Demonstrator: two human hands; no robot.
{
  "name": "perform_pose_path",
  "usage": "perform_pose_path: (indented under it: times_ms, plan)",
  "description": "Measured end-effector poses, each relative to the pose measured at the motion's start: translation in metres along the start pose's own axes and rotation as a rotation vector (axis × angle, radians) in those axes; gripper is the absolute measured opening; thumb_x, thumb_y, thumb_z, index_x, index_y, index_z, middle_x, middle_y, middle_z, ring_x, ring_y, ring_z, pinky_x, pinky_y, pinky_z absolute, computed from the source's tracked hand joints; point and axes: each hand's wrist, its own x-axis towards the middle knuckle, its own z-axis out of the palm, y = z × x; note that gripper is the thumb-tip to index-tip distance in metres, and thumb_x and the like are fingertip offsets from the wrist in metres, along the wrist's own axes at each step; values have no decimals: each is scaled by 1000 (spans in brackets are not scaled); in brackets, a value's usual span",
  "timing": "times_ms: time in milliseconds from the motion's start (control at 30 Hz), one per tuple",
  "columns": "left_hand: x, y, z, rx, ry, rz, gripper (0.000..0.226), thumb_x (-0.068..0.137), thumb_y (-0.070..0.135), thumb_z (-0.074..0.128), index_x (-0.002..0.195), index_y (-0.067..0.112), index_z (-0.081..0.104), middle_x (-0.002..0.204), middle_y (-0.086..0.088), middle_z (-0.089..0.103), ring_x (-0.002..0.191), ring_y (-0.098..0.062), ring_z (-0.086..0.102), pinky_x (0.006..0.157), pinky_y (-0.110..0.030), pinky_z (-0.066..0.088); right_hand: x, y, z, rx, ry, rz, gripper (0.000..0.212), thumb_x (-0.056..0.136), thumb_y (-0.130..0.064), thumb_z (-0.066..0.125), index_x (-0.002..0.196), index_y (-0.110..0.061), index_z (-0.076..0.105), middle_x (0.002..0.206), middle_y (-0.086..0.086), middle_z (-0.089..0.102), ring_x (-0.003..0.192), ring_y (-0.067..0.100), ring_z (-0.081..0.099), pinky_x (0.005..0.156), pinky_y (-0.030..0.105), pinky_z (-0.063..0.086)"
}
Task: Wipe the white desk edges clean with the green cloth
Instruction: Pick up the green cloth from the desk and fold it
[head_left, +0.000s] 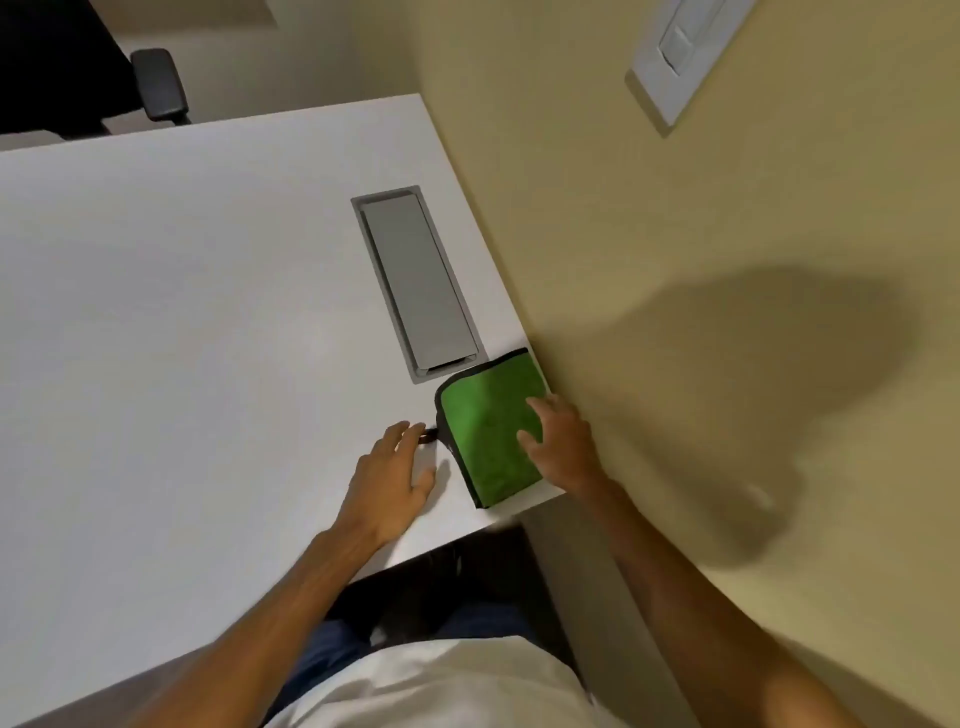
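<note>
Right hand (561, 447) flat, fingers spread, pressing folded green cloth (488, 431) at white bench (182, 312) corner by wall. Left hand (392, 480) open, palm down on bench beside cloth, gripping nothing.

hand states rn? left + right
Left hand: open, flat on the white desk, holding nothing.
Right hand: open, fingers spread, pressing on the green cloth, not gripping it.

Grey cable hatch (418, 285), lid flush, elongated toward 11 o'clock. Beige wall (727, 312) fills the 3 o'clock side; white switch plate (685, 52) at 1 o'clock. Black chair (62, 67), padded armrest (158, 85), at 10 o'clock.
</note>
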Motion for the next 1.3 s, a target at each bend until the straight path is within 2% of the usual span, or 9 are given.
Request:
perform_pose_path:
  times_ms: [300, 467, 600, 700, 800, 933, 1067, 1167, 1300]
  plan:
    - [34, 32, 40, -295, -305, -230, 76, 90, 37, 66, 151, 18, 24, 151, -10, 33, 134, -31, 42, 110, -43, 37, 20, 20, 7, -134, -58, 87, 70, 99, -32, 61, 160, -15, 31, 154, 21, 42, 139, 40, 45, 113, 50, 41]
    - [47, 40, 60, -657, -241, -470, 75, 82, 23, 77, 142, 14, 34, 134, -6, 56, 116, -26, 58, 98, -37, 49, 28, 28, 19, -150, -101, 89, 66, 100, -31, 58, 158, -14, 32, 145, 24, 49, 133, 41, 50, 109, 49, 42]
    - [54, 41, 75, -929, -178, -597, 83, 76, 15, 81, 141, 14, 30, 125, -4, 60, 106, -24, 64, 83, -41, 58, 35, 31, 26, -86, -81, 109, 65, 97, -22, 58, 156, -13, 34, 136, 26, 55, 126, 44, 55, 105, 50, 46]
    - [58, 42, 77, -1032, -95, -696, 69, 79, 5, 77, 126, 21, 29, 113, -1, 60, 96, -20, 65, 67, -30, 55, 37, 31, 31, -19, -51, 115, 62, 93, -11, 58, 152, -9, 37, 126, 28, 61, 116, 45, 61, 97, 49, 51]
    - [60, 39, 75, -1070, -31, -785, 62, 80, 4, 75, 120, 13, 29, 105, -2, 59, 88, -15, 63, 60, -24, 51, 37, 28, 34, 39, -47, 128, 59, 91, -4, 57, 148, -6, 38, 123, 28, 62, 115, 45, 62, 93, 48, 51]
    - [63, 32, 72, -1162, -53, -888, 53, 79, 11, 77, 123, -2, 50, 111, -14, 68, 87, -22, 69, 52, -24, 54, 34, 25, 38, 77, -61, 142, 56, 90, -4, 61, 141, -7, 40, 123, 24, 61, 115, 43, 60, 91, 47, 51]
    - [62, 26, 70, -1228, -167, -900, 43, 77, 19, 79, 114, 3, 65, 103, -10, 75, 88, -25, 73, 63, -28, 57, 30, 23, 45, 117, -57, 98, 51, 88, -1, 59, 135, -12, 45, 122, 21, 59, 111, 42, 60, 89, 49, 54]
    - [63, 24, 67, -1221, -245, -889, 40, 77, 20, 79, 113, 7, 65, 103, -11, 75, 89, -26, 73, 59, -27, 55, 27, 21, 48, 151, -93, 58, 60, 91, 3, 56, 145, -21, 46, 124, 20, 54, 107, 40, 62, 88, 46, 56]
    - [66, 17, 62, -1088, -131, -867, 38, 80, 15, 72, 116, 11, 62, 108, -10, 71, 92, -27, 70, 77, -36, 59, 24, 19, 50, 158, -97, 0, 61, 93, 4, 54, 147, -24, 51, 129, 18, 51, 110, 37, 60, 91, 41, 54]
